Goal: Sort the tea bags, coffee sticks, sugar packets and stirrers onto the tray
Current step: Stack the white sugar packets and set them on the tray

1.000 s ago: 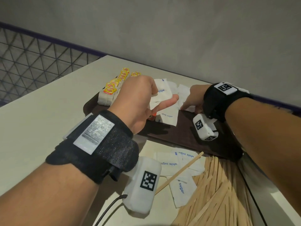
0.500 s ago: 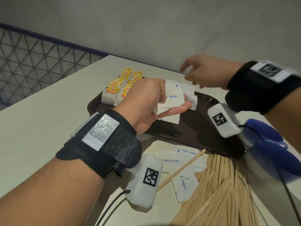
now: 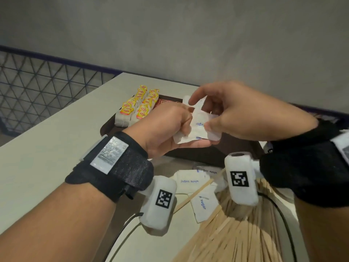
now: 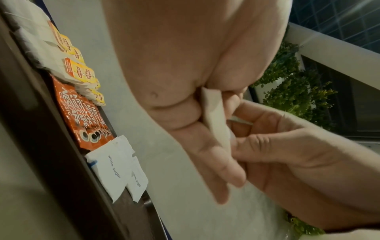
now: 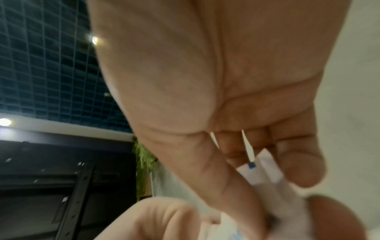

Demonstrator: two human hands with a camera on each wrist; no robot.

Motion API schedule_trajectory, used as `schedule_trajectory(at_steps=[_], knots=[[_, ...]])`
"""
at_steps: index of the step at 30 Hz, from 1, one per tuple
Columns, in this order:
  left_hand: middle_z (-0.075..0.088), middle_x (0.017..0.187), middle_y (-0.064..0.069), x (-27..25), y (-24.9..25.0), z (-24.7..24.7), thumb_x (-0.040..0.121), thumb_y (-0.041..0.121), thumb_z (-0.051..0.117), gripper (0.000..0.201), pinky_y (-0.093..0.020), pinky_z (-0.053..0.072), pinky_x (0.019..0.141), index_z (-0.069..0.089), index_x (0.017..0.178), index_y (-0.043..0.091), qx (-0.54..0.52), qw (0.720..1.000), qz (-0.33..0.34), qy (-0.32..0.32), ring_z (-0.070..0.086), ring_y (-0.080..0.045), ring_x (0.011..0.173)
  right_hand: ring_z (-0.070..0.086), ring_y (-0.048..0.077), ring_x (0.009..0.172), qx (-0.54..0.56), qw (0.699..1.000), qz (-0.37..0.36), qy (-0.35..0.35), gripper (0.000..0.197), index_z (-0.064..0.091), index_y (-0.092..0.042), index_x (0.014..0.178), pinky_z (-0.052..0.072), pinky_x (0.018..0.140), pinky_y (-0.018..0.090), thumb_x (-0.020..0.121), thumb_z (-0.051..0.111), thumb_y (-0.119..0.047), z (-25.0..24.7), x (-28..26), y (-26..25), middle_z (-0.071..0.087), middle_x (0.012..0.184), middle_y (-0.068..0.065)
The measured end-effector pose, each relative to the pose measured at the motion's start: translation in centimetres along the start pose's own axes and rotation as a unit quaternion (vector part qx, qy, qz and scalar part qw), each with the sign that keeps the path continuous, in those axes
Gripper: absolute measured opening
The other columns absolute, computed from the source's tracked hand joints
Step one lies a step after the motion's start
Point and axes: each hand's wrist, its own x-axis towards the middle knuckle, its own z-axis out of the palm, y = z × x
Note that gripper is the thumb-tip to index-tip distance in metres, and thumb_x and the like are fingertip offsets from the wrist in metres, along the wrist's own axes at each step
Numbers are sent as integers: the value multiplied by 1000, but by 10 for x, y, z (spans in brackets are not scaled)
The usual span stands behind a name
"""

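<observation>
Above the dark brown tray [image 3: 106, 127], my left hand [image 3: 186, 129] grips a bunch of white sugar packets [image 3: 197, 127]. My right hand [image 3: 205, 116] has met it and pinches the same packets [image 5: 265, 172] between thumb and fingers. On the tray lie rows of yellow-tagged tea bags [image 3: 139, 104], orange coffee sticks [image 4: 82, 116] beside them, and two sugar packets [image 4: 115, 167]. Loose sugar packets [image 3: 188, 181] lie on the table in front of the tray. A heap of wooden stirrers [image 3: 245, 227] sits below my right wrist, with one stirrer [image 3: 194, 193] lying across the loose packets.
The cream table [image 3: 47, 148] stretches off to the left of the tray. A grey wall [image 3: 188, 44] stands just behind the table. A wire mesh railing [image 3: 37, 87] runs past the left edge. Cables hang from both wrist cameras over the near table.
My right hand left the tray, swung up and came back onto the packets held by my left hand. My left hand kept its packets and rose a little.
</observation>
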Motion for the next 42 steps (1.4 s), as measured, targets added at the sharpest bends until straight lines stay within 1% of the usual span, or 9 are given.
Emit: schedule_trajectory(at_steps=[3,7,10,17,21,25,29,36,42], knots=[[71,115,-28,0,-1,1,92,-18,27,38,-39,63,84,60,108,-5,22,1000,-19,2,76,-34,99,60,0,65,-57,998,15,-11,39,66,-43,107,50,62,31,86,65,-10,-17,-9,3,66,78,-21],[63,123,-25,1,-2,2,97,-16,31,37,-41,60,94,65,109,-7,35,999,-9,26,74,-36,106,68,12,64,0,1000,-19,10,37,69,-48,99,60,71,51,86,63,-14,-40,-25,7,70,78,-7],[55,118,-15,-1,-1,3,94,-17,37,41,-41,57,101,69,115,-2,63,997,0,42,75,-33,106,76,23,70,76,997,-25,-8,34,73,-42,97,63,70,50,85,59,-14,-43,-28,14,74,83,-4],[75,114,-20,-3,2,10,94,-12,53,32,-30,60,88,72,111,8,103,993,57,21,73,-24,102,73,38,91,149,985,-62,-66,15,71,-8,95,59,86,57,88,66,6,-29,-13,16,75,93,16],[75,113,-19,-2,-3,8,93,-10,61,33,-42,58,98,68,122,6,128,990,52,-11,73,-34,108,71,32,83,92,991,-79,-58,26,72,-24,103,55,84,59,84,76,-6,-21,-7,19,76,87,3],[78,109,-9,4,-7,5,87,-9,71,44,-35,62,75,69,123,17,160,983,77,51,75,-25,97,66,25,72,52,996,-67,-33,41,69,-38,114,56,73,55,81,78,-15,-16,-3,20,71,80,1],[79,105,-14,8,-5,2,83,12,78,40,-34,63,70,70,122,8,80,990,67,100,77,-28,93,65,23,70,40,997,-63,-24,29,73,-35,110,56,71,53,83,78,-23,-17,-1,20,71,78,1],[77,88,-10,2,6,3,98,49,57,40,-37,64,63,68,115,14,-20,996,35,85,75,-25,74,64,24,68,46,997,-55,-19,8,71,-25,92,57,70,52,85,76,-25,-18,2,28,71,79,3],[77,113,-12,4,3,-2,87,35,73,36,-37,61,90,74,117,14,3,995,101,29,75,-26,98,66,27,61,130,990,-33,34,12,71,-16,93,61,65,54,90,73,-27,-14,9,35,71,77,12]])
